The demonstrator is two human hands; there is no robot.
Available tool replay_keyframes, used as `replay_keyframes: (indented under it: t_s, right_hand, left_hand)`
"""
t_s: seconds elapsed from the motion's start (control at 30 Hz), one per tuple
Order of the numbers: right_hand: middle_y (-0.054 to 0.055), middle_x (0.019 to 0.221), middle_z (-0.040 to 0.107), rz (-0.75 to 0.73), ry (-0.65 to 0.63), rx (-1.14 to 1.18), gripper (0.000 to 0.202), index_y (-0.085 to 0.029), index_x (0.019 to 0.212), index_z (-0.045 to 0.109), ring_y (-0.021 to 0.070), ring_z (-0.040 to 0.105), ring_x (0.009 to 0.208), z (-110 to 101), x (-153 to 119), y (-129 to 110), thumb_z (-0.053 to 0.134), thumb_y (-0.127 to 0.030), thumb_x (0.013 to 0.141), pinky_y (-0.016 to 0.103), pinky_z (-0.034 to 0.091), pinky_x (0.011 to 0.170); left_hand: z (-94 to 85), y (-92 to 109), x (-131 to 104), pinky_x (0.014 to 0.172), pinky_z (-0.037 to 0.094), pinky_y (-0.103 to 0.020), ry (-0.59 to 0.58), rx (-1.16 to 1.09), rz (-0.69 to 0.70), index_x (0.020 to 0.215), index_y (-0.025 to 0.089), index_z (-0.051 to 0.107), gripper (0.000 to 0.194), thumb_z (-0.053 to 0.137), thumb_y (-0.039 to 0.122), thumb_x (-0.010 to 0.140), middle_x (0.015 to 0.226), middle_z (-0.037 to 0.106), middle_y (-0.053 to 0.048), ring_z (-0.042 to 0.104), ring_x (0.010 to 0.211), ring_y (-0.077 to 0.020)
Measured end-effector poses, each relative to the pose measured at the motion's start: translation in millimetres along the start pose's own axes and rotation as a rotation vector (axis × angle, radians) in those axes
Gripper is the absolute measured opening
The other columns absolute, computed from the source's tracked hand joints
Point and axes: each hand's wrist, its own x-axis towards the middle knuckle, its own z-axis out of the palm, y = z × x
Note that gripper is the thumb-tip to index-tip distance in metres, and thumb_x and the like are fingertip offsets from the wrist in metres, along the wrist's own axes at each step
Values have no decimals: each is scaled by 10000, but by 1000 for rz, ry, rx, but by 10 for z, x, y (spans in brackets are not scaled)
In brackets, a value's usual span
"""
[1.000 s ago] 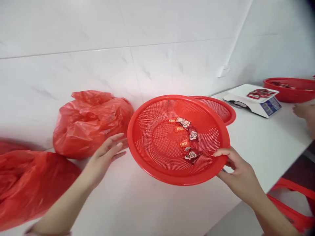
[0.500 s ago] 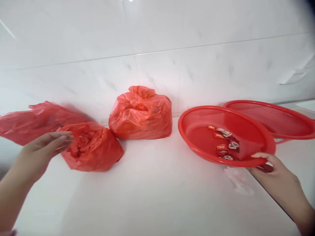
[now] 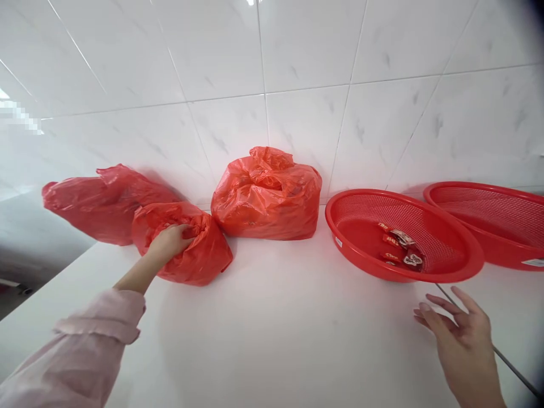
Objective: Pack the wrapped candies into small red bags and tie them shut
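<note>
My left hand (image 3: 171,242) is at the gathered mouth of a red plastic bag (image 3: 204,263), its fingers curled into the crumpled plastic and the fingertips hidden in the folds. Just in front of a round red plastic basket (image 3: 361,258), my right hand (image 3: 463,334) is held open, fingers apart and nothing in them. Several small wrapped packets (image 3: 402,246), red with white and dark print, lie together on the right side of the basket's floor.
A fuller red bag (image 3: 267,198) stands against the tiled wall (image 3: 306,124). Behind the left hand another red bag (image 3: 106,204) lies on its side. At far right sits a second red basket (image 3: 501,226). A thin grey cord-like line (image 3: 516,368) crosses the white tabletop (image 3: 272,328).
My left hand has moved right and down onto the bag's mouth. My right hand has let go of the basket's rim, and the tilted basket now sits flatter. The view has shifted left.
</note>
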Motion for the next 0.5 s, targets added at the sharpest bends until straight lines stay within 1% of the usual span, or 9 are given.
replay_keyframes:
  t_s: [0.07,0.13,0.23,0.3,0.37,0.43,0.5]
  right_hand:
    - [60,1202,612,-15,5,2,709,-353,1340,480,227,680,799,33,-186,28,760,-463,698,445,595,828]
    - [62,1218,597,-65,-14,-5,635,-290,1298,502,194,654,801,63,-337,44,737,-449,730,404,597,783]
    - [69,1232,589,-120,-59,-22,539,-247,1218,533,170,628,795,104,-461,67,724,-436,751,326,584,704]
    - [67,1206,599,-116,-91,-45,497,-238,1173,546,170,619,784,135,-485,100,712,-456,759,316,579,678]
    - [65,1172,609,-112,-115,-71,472,-230,1139,556,171,615,777,172,-486,154,691,-488,768,321,577,677]
    - [62,1149,616,-112,-133,-93,452,-227,1117,565,172,617,780,212,-484,220,669,-511,780,322,573,687]
    - [57,1129,622,-98,-153,-116,430,-226,1094,575,167,619,772,242,-489,281,647,-525,792,318,565,689]
  left_hand:
    - [-41,-19,57,880,507,-390,5,22,-26,932,175,701,409,570,539,799,852,725,-1,679,973,-306]
    - [-166,-82,123,884,508,-403,36,29,-62,925,171,696,459,512,580,827,821,708,10,677,937,-289]
    - [-377,-233,224,908,506,-375,83,28,-88,1030,177,667,514,468,617,855,899,709,28,658,962,-244]
    - [-425,-347,281,912,507,-388,83,49,-107,1093,182,655,524,452,614,876,941,708,14,650,982,-247]
    - [-360,-459,320,929,498,-438,80,97,-145,1137,171,646,484,470,555,902,1015,702,-34,637,1030,-280]
    - [-212,-562,334,960,477,-494,80,156,-176,1217,159,602,441,532,469,911,1183,650,-95,601,1116,-300]
    - [-51,-645,330,948,489,-502,50,194,-169,1266,159,557,437,586,408,909,1272,593,-124,593,1126,-278]
